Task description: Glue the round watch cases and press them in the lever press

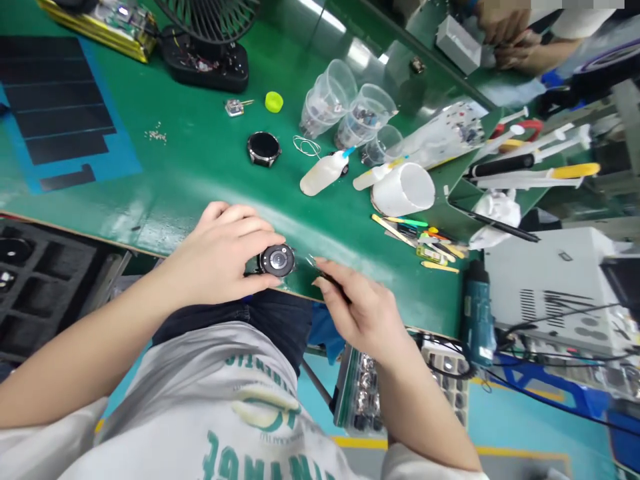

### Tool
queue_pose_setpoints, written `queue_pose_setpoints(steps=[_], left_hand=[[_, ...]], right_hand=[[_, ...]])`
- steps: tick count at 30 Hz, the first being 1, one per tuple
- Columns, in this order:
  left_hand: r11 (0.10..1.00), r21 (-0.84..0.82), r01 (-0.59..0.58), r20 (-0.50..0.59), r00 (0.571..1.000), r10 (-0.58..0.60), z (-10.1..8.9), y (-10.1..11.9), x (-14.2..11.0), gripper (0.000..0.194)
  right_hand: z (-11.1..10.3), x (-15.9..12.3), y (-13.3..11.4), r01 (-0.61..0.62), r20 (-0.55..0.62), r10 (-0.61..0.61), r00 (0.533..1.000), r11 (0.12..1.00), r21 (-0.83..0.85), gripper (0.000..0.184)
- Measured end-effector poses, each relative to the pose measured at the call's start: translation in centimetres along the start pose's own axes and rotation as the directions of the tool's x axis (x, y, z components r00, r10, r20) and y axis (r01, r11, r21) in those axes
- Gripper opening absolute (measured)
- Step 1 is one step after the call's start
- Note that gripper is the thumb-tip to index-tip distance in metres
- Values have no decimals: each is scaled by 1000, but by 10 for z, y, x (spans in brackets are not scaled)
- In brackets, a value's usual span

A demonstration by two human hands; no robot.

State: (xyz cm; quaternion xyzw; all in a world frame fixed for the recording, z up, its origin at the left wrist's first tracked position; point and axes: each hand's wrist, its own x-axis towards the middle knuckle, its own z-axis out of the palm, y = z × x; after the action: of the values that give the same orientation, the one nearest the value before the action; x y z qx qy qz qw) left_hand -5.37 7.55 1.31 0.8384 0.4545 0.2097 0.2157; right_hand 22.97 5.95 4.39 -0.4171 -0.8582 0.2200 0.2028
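Note:
Near the front edge of the green bench lies a round black watch body (pixel 278 260), its sensor back facing up. My left hand (pixel 227 250) is closed around it, thumb below and fingers above. Just to its right, my right hand (pixel 357 303) pinches a pair of tweezers (pixel 326 272), whose thin tips point toward the watch body but stay apart from it. Most of the tweezers is hidden in the palm. Farther back, a second watch body (pixel 264 148) rests with its dark screen up.
Clear plastic cups (pixel 327 97), a white squeeze bottle (pixel 324 175) and a white round container (pixel 403 189) stand behind. Left are a black fan (pixel 207 60) and a blue sheet with black strips (pixel 107 110). A teal electric screwdriver (pixel 479 313) is right. A co-worker's hands (pixel 510 40) work across.

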Motion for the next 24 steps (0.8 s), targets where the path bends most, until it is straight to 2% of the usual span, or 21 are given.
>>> queue_pose_setpoints(steps=[3,5,8,15,24], left_hand=[[1000,-24,-5,-23,1000,5,-1,-1,-1,47],[999,-33,1,-35,999,-2,0,-1,-1,50],[998,-55,15,-66,998,-18,2,-2,-1,44],[999,-54,4,-90,996,-9,4,-4,0,39],[998,-51,31,-64,997,-35,2,-3,1,35]], right_hand=[[-3,14,-9,148,89,-140,986,985,-90,39],[-3,20,-10,160,161,-140,977,980,-120,36],[1,24,-9,166,236,-128,963,975,-148,36],[8,22,-5,175,254,-134,958,974,-146,39],[5,25,-2,269,292,-200,935,938,-219,38]])
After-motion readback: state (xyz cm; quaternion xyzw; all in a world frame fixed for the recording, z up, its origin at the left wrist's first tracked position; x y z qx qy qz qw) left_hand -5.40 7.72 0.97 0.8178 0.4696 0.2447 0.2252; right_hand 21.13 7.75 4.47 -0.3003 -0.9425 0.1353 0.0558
